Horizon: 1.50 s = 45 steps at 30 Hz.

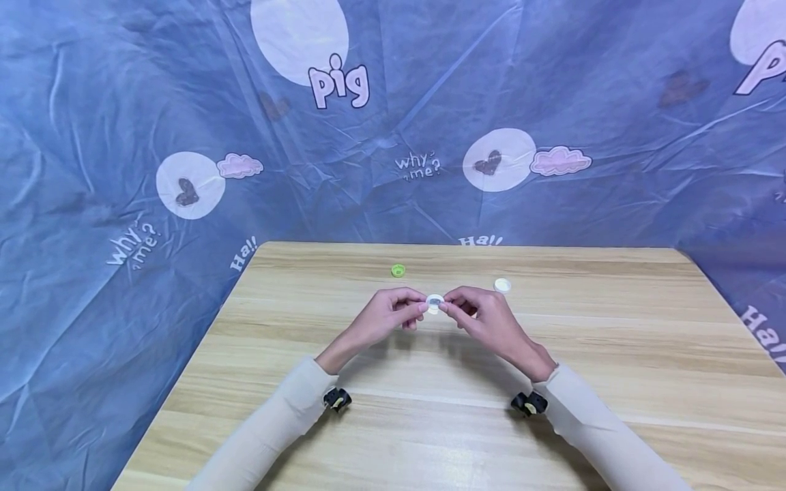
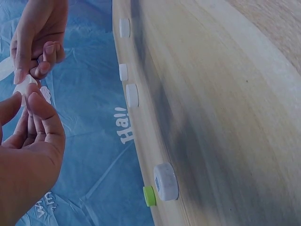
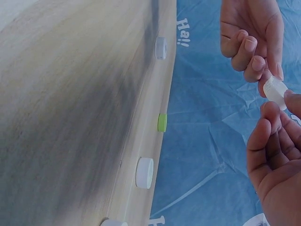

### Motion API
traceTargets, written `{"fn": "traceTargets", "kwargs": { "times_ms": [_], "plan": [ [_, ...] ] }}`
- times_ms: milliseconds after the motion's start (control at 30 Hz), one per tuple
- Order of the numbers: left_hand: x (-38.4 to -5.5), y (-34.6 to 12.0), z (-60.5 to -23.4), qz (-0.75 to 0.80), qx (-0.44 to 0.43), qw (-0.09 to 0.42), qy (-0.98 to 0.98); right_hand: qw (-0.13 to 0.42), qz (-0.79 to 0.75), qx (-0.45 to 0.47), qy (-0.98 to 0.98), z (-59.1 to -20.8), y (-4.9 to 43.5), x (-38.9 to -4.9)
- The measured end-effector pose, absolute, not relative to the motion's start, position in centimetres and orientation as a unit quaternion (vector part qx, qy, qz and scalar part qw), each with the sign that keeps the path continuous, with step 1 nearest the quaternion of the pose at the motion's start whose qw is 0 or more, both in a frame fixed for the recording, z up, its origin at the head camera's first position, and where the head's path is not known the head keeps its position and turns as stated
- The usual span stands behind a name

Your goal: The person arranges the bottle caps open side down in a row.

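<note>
A small white bottle cap [image 1: 434, 300], ribbed on its side in the right wrist view, is held up between both hands above the table. My left hand [image 1: 389, 312] pinches its left edge between thumb and fingers. On the opposite edge, the thumb and fingers of my right hand [image 1: 485, 317] pinch it too. Seen from the head, its round face is turned toward me, with a greyish patch in the middle. In the left wrist view the fingertips cover much of the cap [image 2: 26, 85].
Toward the back of the wooden table [image 1: 417, 436] lie a green cap [image 1: 398, 271] and a white cap [image 1: 502, 286]. More white caps, such as a larger one [image 2: 167, 182], show along the table in the wrist views. A blue printed cloth [image 1: 381, 170] hangs behind.
</note>
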<state>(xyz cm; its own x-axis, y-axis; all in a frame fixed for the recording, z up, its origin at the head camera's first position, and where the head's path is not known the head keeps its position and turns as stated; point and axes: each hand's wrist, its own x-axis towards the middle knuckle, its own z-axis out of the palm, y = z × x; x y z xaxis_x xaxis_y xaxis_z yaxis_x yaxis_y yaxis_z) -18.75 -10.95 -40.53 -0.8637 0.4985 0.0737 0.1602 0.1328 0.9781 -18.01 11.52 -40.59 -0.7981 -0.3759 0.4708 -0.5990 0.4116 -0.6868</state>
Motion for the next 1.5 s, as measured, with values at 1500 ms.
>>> {"fn": "traceTargets", "kwargs": {
  "times_ms": [1500],
  "plan": [
    [-18.76, -11.39, -39.96, 0.666, 0.22, 0.27, 0.66, 0.214, 0.383, 0.408, -0.801, -40.42, 11.65, -17.55]
  ]
}}
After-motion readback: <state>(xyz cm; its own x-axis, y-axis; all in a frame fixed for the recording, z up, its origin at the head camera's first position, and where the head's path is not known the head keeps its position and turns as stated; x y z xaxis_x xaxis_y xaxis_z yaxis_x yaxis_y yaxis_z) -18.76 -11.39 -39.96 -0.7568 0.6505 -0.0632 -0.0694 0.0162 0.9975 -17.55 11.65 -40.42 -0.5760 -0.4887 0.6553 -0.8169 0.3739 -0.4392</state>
